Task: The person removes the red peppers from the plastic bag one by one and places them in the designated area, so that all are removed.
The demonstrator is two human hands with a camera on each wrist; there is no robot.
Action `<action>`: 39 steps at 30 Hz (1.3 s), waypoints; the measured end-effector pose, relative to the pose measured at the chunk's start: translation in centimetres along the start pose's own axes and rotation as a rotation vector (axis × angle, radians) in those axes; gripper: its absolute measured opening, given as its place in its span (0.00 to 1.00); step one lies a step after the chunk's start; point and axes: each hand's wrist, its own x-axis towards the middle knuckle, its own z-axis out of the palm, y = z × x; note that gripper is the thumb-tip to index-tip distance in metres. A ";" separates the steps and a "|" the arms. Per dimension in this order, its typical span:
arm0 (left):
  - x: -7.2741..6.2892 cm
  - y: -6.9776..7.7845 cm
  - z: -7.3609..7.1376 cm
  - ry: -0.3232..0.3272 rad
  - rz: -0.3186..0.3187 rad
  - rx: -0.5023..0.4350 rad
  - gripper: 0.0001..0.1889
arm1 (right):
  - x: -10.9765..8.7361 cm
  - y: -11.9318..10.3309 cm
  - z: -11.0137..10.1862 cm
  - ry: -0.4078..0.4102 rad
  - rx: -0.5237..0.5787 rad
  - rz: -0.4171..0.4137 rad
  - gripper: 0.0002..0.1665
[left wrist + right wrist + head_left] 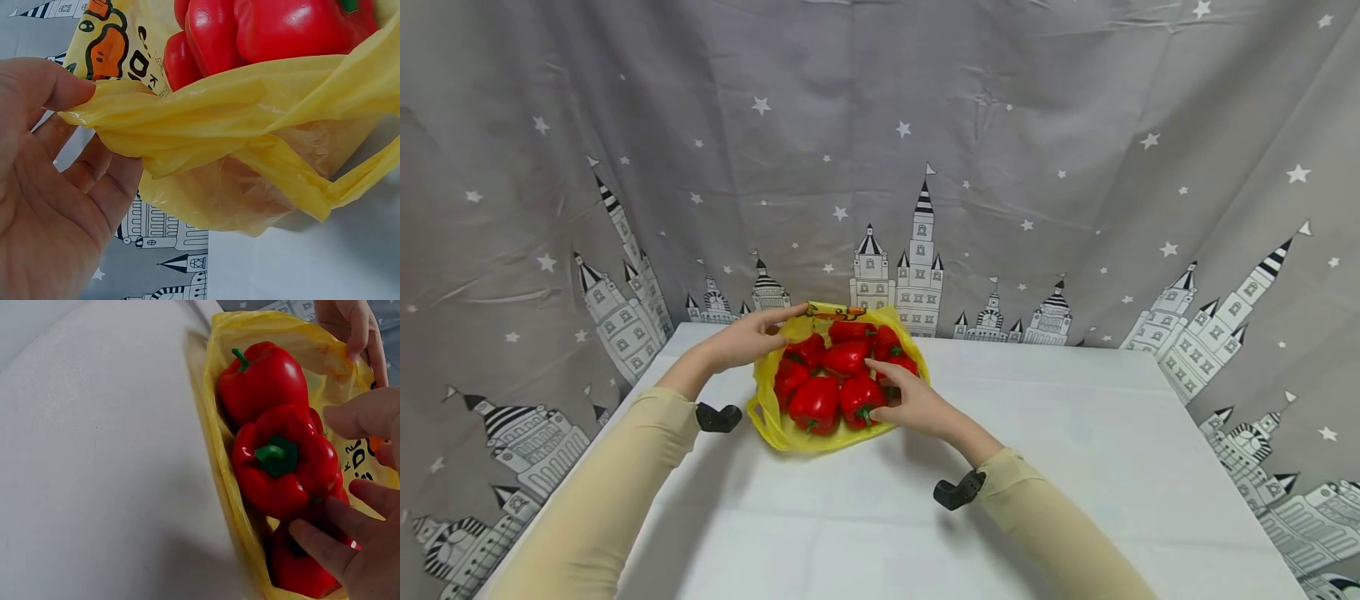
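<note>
Grey castle-print curtain [880,125], behind | white table [1075,458], before me | yellow bag [805,442], open-mouthed; near the table's far edge | my left hand [741,342]; thumb and fingers clamped on the bag's rim | my right hand [917,406]; fingers apart over the red peppers [846,358]; contact, I cannot tell | these peppers, heaped inside the bag | green stems [275,459], showing on several

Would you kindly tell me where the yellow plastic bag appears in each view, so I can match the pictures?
Head: yellow plastic bag, slightly left of centre.
Left wrist: the bag, pinched by the left hand, spans the middle to the right edge.
Right wrist: the bag fills much of the right half, partly behind the right hand.
Shared landmark: the red peppers inside it.
</note>
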 end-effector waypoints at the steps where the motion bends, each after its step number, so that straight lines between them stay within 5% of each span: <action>1: 0.0 0.0 0.0 -0.001 -0.002 0.001 0.36 | 0.0 0.0 0.1 -0.009 -0.021 0.010 0.47; 17: 0.2 -0.4 0.4 -0.007 -0.001 0.000 0.36 | 1.0 0.6 2.1 -0.008 -0.232 0.026 0.44; 39: -0.1 -0.6 0.3 -0.019 0.026 -0.010 0.36 | 1.9 0.1 3.0 -0.100 -0.252 0.055 0.45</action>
